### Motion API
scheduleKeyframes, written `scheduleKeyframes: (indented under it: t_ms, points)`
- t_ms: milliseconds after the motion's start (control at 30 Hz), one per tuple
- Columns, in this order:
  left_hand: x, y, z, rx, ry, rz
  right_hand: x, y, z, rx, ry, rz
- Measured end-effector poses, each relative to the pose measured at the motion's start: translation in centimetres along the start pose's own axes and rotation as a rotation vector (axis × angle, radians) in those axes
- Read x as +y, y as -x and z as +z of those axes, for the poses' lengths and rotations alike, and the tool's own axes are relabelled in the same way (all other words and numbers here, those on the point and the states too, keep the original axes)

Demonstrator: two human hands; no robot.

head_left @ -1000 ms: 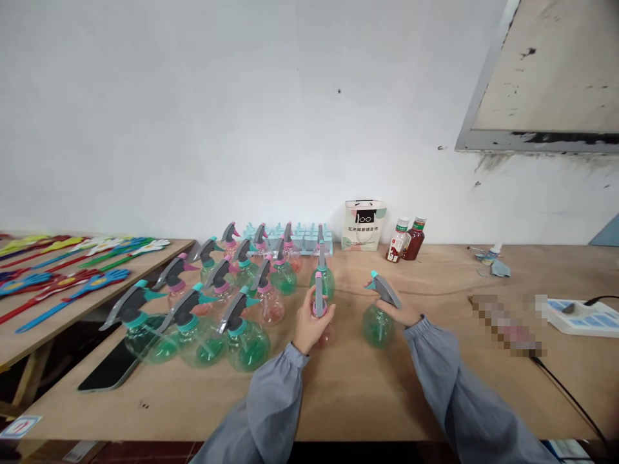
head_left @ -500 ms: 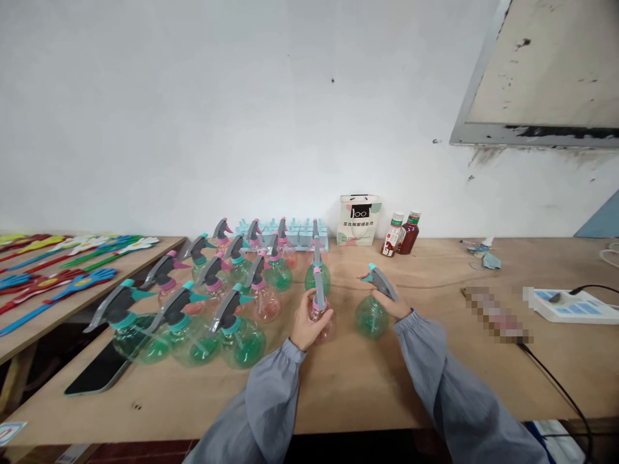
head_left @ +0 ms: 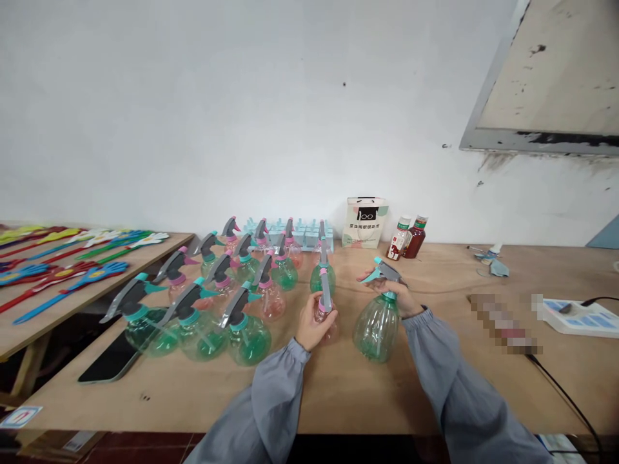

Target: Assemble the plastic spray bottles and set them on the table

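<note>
My left hand [head_left: 312,322] is wrapped round the neck of a pink spray bottle [head_left: 330,327] at the front of a column of bottles. To its right, my right hand [head_left: 394,293] grips a green spray bottle [head_left: 376,327] by its grey and teal trigger head; the round body is tilted. Behind the pink bottle stands another green spray bottle [head_left: 322,277]. Rows of green and pink spray bottles fill the left part of the table, with a green one [head_left: 249,338] at the front, left of my left hand.
A black phone [head_left: 111,357] lies partly behind the front bottles. Light blue items [head_left: 304,235], a paper bag [head_left: 363,225] and two sauce bottles [head_left: 399,240] stand by the wall. A cable and white tray [head_left: 580,319] are right; colourful hand-shaped sticks [head_left: 89,278] lie left.
The green bottle in my right hand has been tipped and raised, its body swinging toward the camera. My left hand still grips the pink bottle. The view has shifted slightly left.
</note>
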State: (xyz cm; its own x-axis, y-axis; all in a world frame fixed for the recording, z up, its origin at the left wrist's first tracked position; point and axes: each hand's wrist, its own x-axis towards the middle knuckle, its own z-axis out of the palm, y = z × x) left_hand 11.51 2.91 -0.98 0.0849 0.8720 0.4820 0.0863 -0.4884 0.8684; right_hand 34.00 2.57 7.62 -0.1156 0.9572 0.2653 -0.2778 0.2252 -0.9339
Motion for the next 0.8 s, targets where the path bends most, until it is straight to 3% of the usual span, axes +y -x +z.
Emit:
scheduleKeyframes:
  t_ms: [167,333,533,800]
  points:
    - [0.0,0.0,-0.1,-0.015,0.007,-0.013,-0.2,-0.4,0.4,0.018,0.039,0.025]
    - [0.1,0.0,-0.2,-0.026,-0.014,-0.006,-0.7,-0.5,0.9,-0.042,0.008,0.055]
    - [0.0,0.0,-0.1,-0.014,-0.025,0.005,-0.1,-0.5,1.4,0.104,0.216,-0.043]
    - [0.3,0.0,-0.1,-0.020,-0.033,-0.010,-0.5,-0.6,1.6,0.007,0.208,-0.025]
